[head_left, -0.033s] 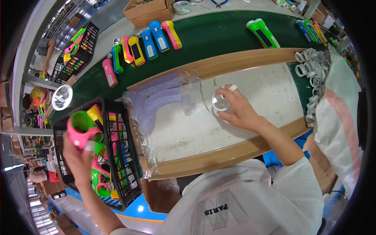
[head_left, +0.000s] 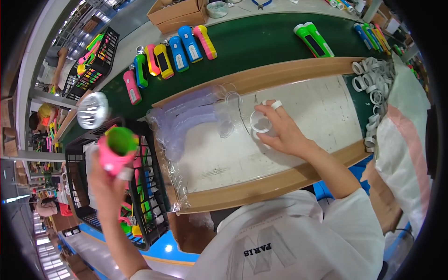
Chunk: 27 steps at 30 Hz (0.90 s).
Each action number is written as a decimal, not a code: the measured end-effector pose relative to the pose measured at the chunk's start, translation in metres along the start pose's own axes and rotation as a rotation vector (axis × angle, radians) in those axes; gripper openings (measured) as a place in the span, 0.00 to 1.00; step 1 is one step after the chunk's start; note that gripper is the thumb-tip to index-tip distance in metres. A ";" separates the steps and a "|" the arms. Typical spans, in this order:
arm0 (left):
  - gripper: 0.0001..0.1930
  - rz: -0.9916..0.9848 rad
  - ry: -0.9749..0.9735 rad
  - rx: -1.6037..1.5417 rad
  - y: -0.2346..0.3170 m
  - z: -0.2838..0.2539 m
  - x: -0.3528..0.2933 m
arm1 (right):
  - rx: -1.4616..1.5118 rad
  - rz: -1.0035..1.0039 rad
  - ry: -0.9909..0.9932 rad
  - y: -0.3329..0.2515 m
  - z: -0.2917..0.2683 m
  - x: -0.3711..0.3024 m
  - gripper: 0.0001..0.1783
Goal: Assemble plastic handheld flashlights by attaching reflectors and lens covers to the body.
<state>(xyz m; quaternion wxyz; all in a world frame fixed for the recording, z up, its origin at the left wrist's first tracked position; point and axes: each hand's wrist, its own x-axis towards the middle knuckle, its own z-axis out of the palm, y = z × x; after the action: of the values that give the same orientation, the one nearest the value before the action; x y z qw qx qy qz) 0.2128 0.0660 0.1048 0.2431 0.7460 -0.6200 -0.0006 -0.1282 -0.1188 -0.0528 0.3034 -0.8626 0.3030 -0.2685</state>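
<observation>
My left hand (head_left: 105, 186) is closed around a pink flashlight body (head_left: 112, 161), its green-lined open end facing up. Beside that opening is a silver round reflector (head_left: 92, 110), blurred; whether it is joined to the body I cannot tell. Both are over the black crate (head_left: 145, 186) of colourful flashlight parts. Over the white board, my right hand (head_left: 287, 133) pinches a white ring (head_left: 252, 123) with a clear round disc inside between thumb and fingers. A white band (head_left: 276, 104) circles one finger of that hand. Clear discs in stacked rows (head_left: 193, 119) lie left of it.
Cardboard strips (head_left: 280, 182) edge the white board (head_left: 224, 168). Several flashlights (head_left: 179, 53) line the green surface behind, with two green ones (head_left: 313, 40) farther right. White rings (head_left: 373, 86) are heaped at right beside a white sack (head_left: 401, 149). An open cardboard box (head_left: 176, 16) stands at the back.
My left hand has moved right with the pink flashlight body, and the reflector has shifted right along with it. The right hand has barely moved, tilting the ring slightly.
</observation>
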 end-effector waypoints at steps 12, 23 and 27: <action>0.37 -0.305 -0.833 -0.562 0.109 0.118 -0.008 | 0.322 0.168 0.148 0.013 -0.023 -0.002 0.38; 0.45 -0.573 -0.877 -1.547 0.117 0.076 -0.020 | 0.720 0.009 -0.040 -0.015 -0.026 0.001 0.42; 0.40 -0.666 -0.903 -1.809 0.114 0.078 -0.020 | 0.634 -0.079 -0.021 -0.015 -0.024 0.001 0.42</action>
<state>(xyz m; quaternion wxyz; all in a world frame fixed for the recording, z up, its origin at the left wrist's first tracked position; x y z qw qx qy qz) 0.0793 0.0432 0.0717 0.4422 0.3508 -0.1863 -0.8042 -0.1375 -0.1186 -0.0260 0.5495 -0.7390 0.1674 -0.3520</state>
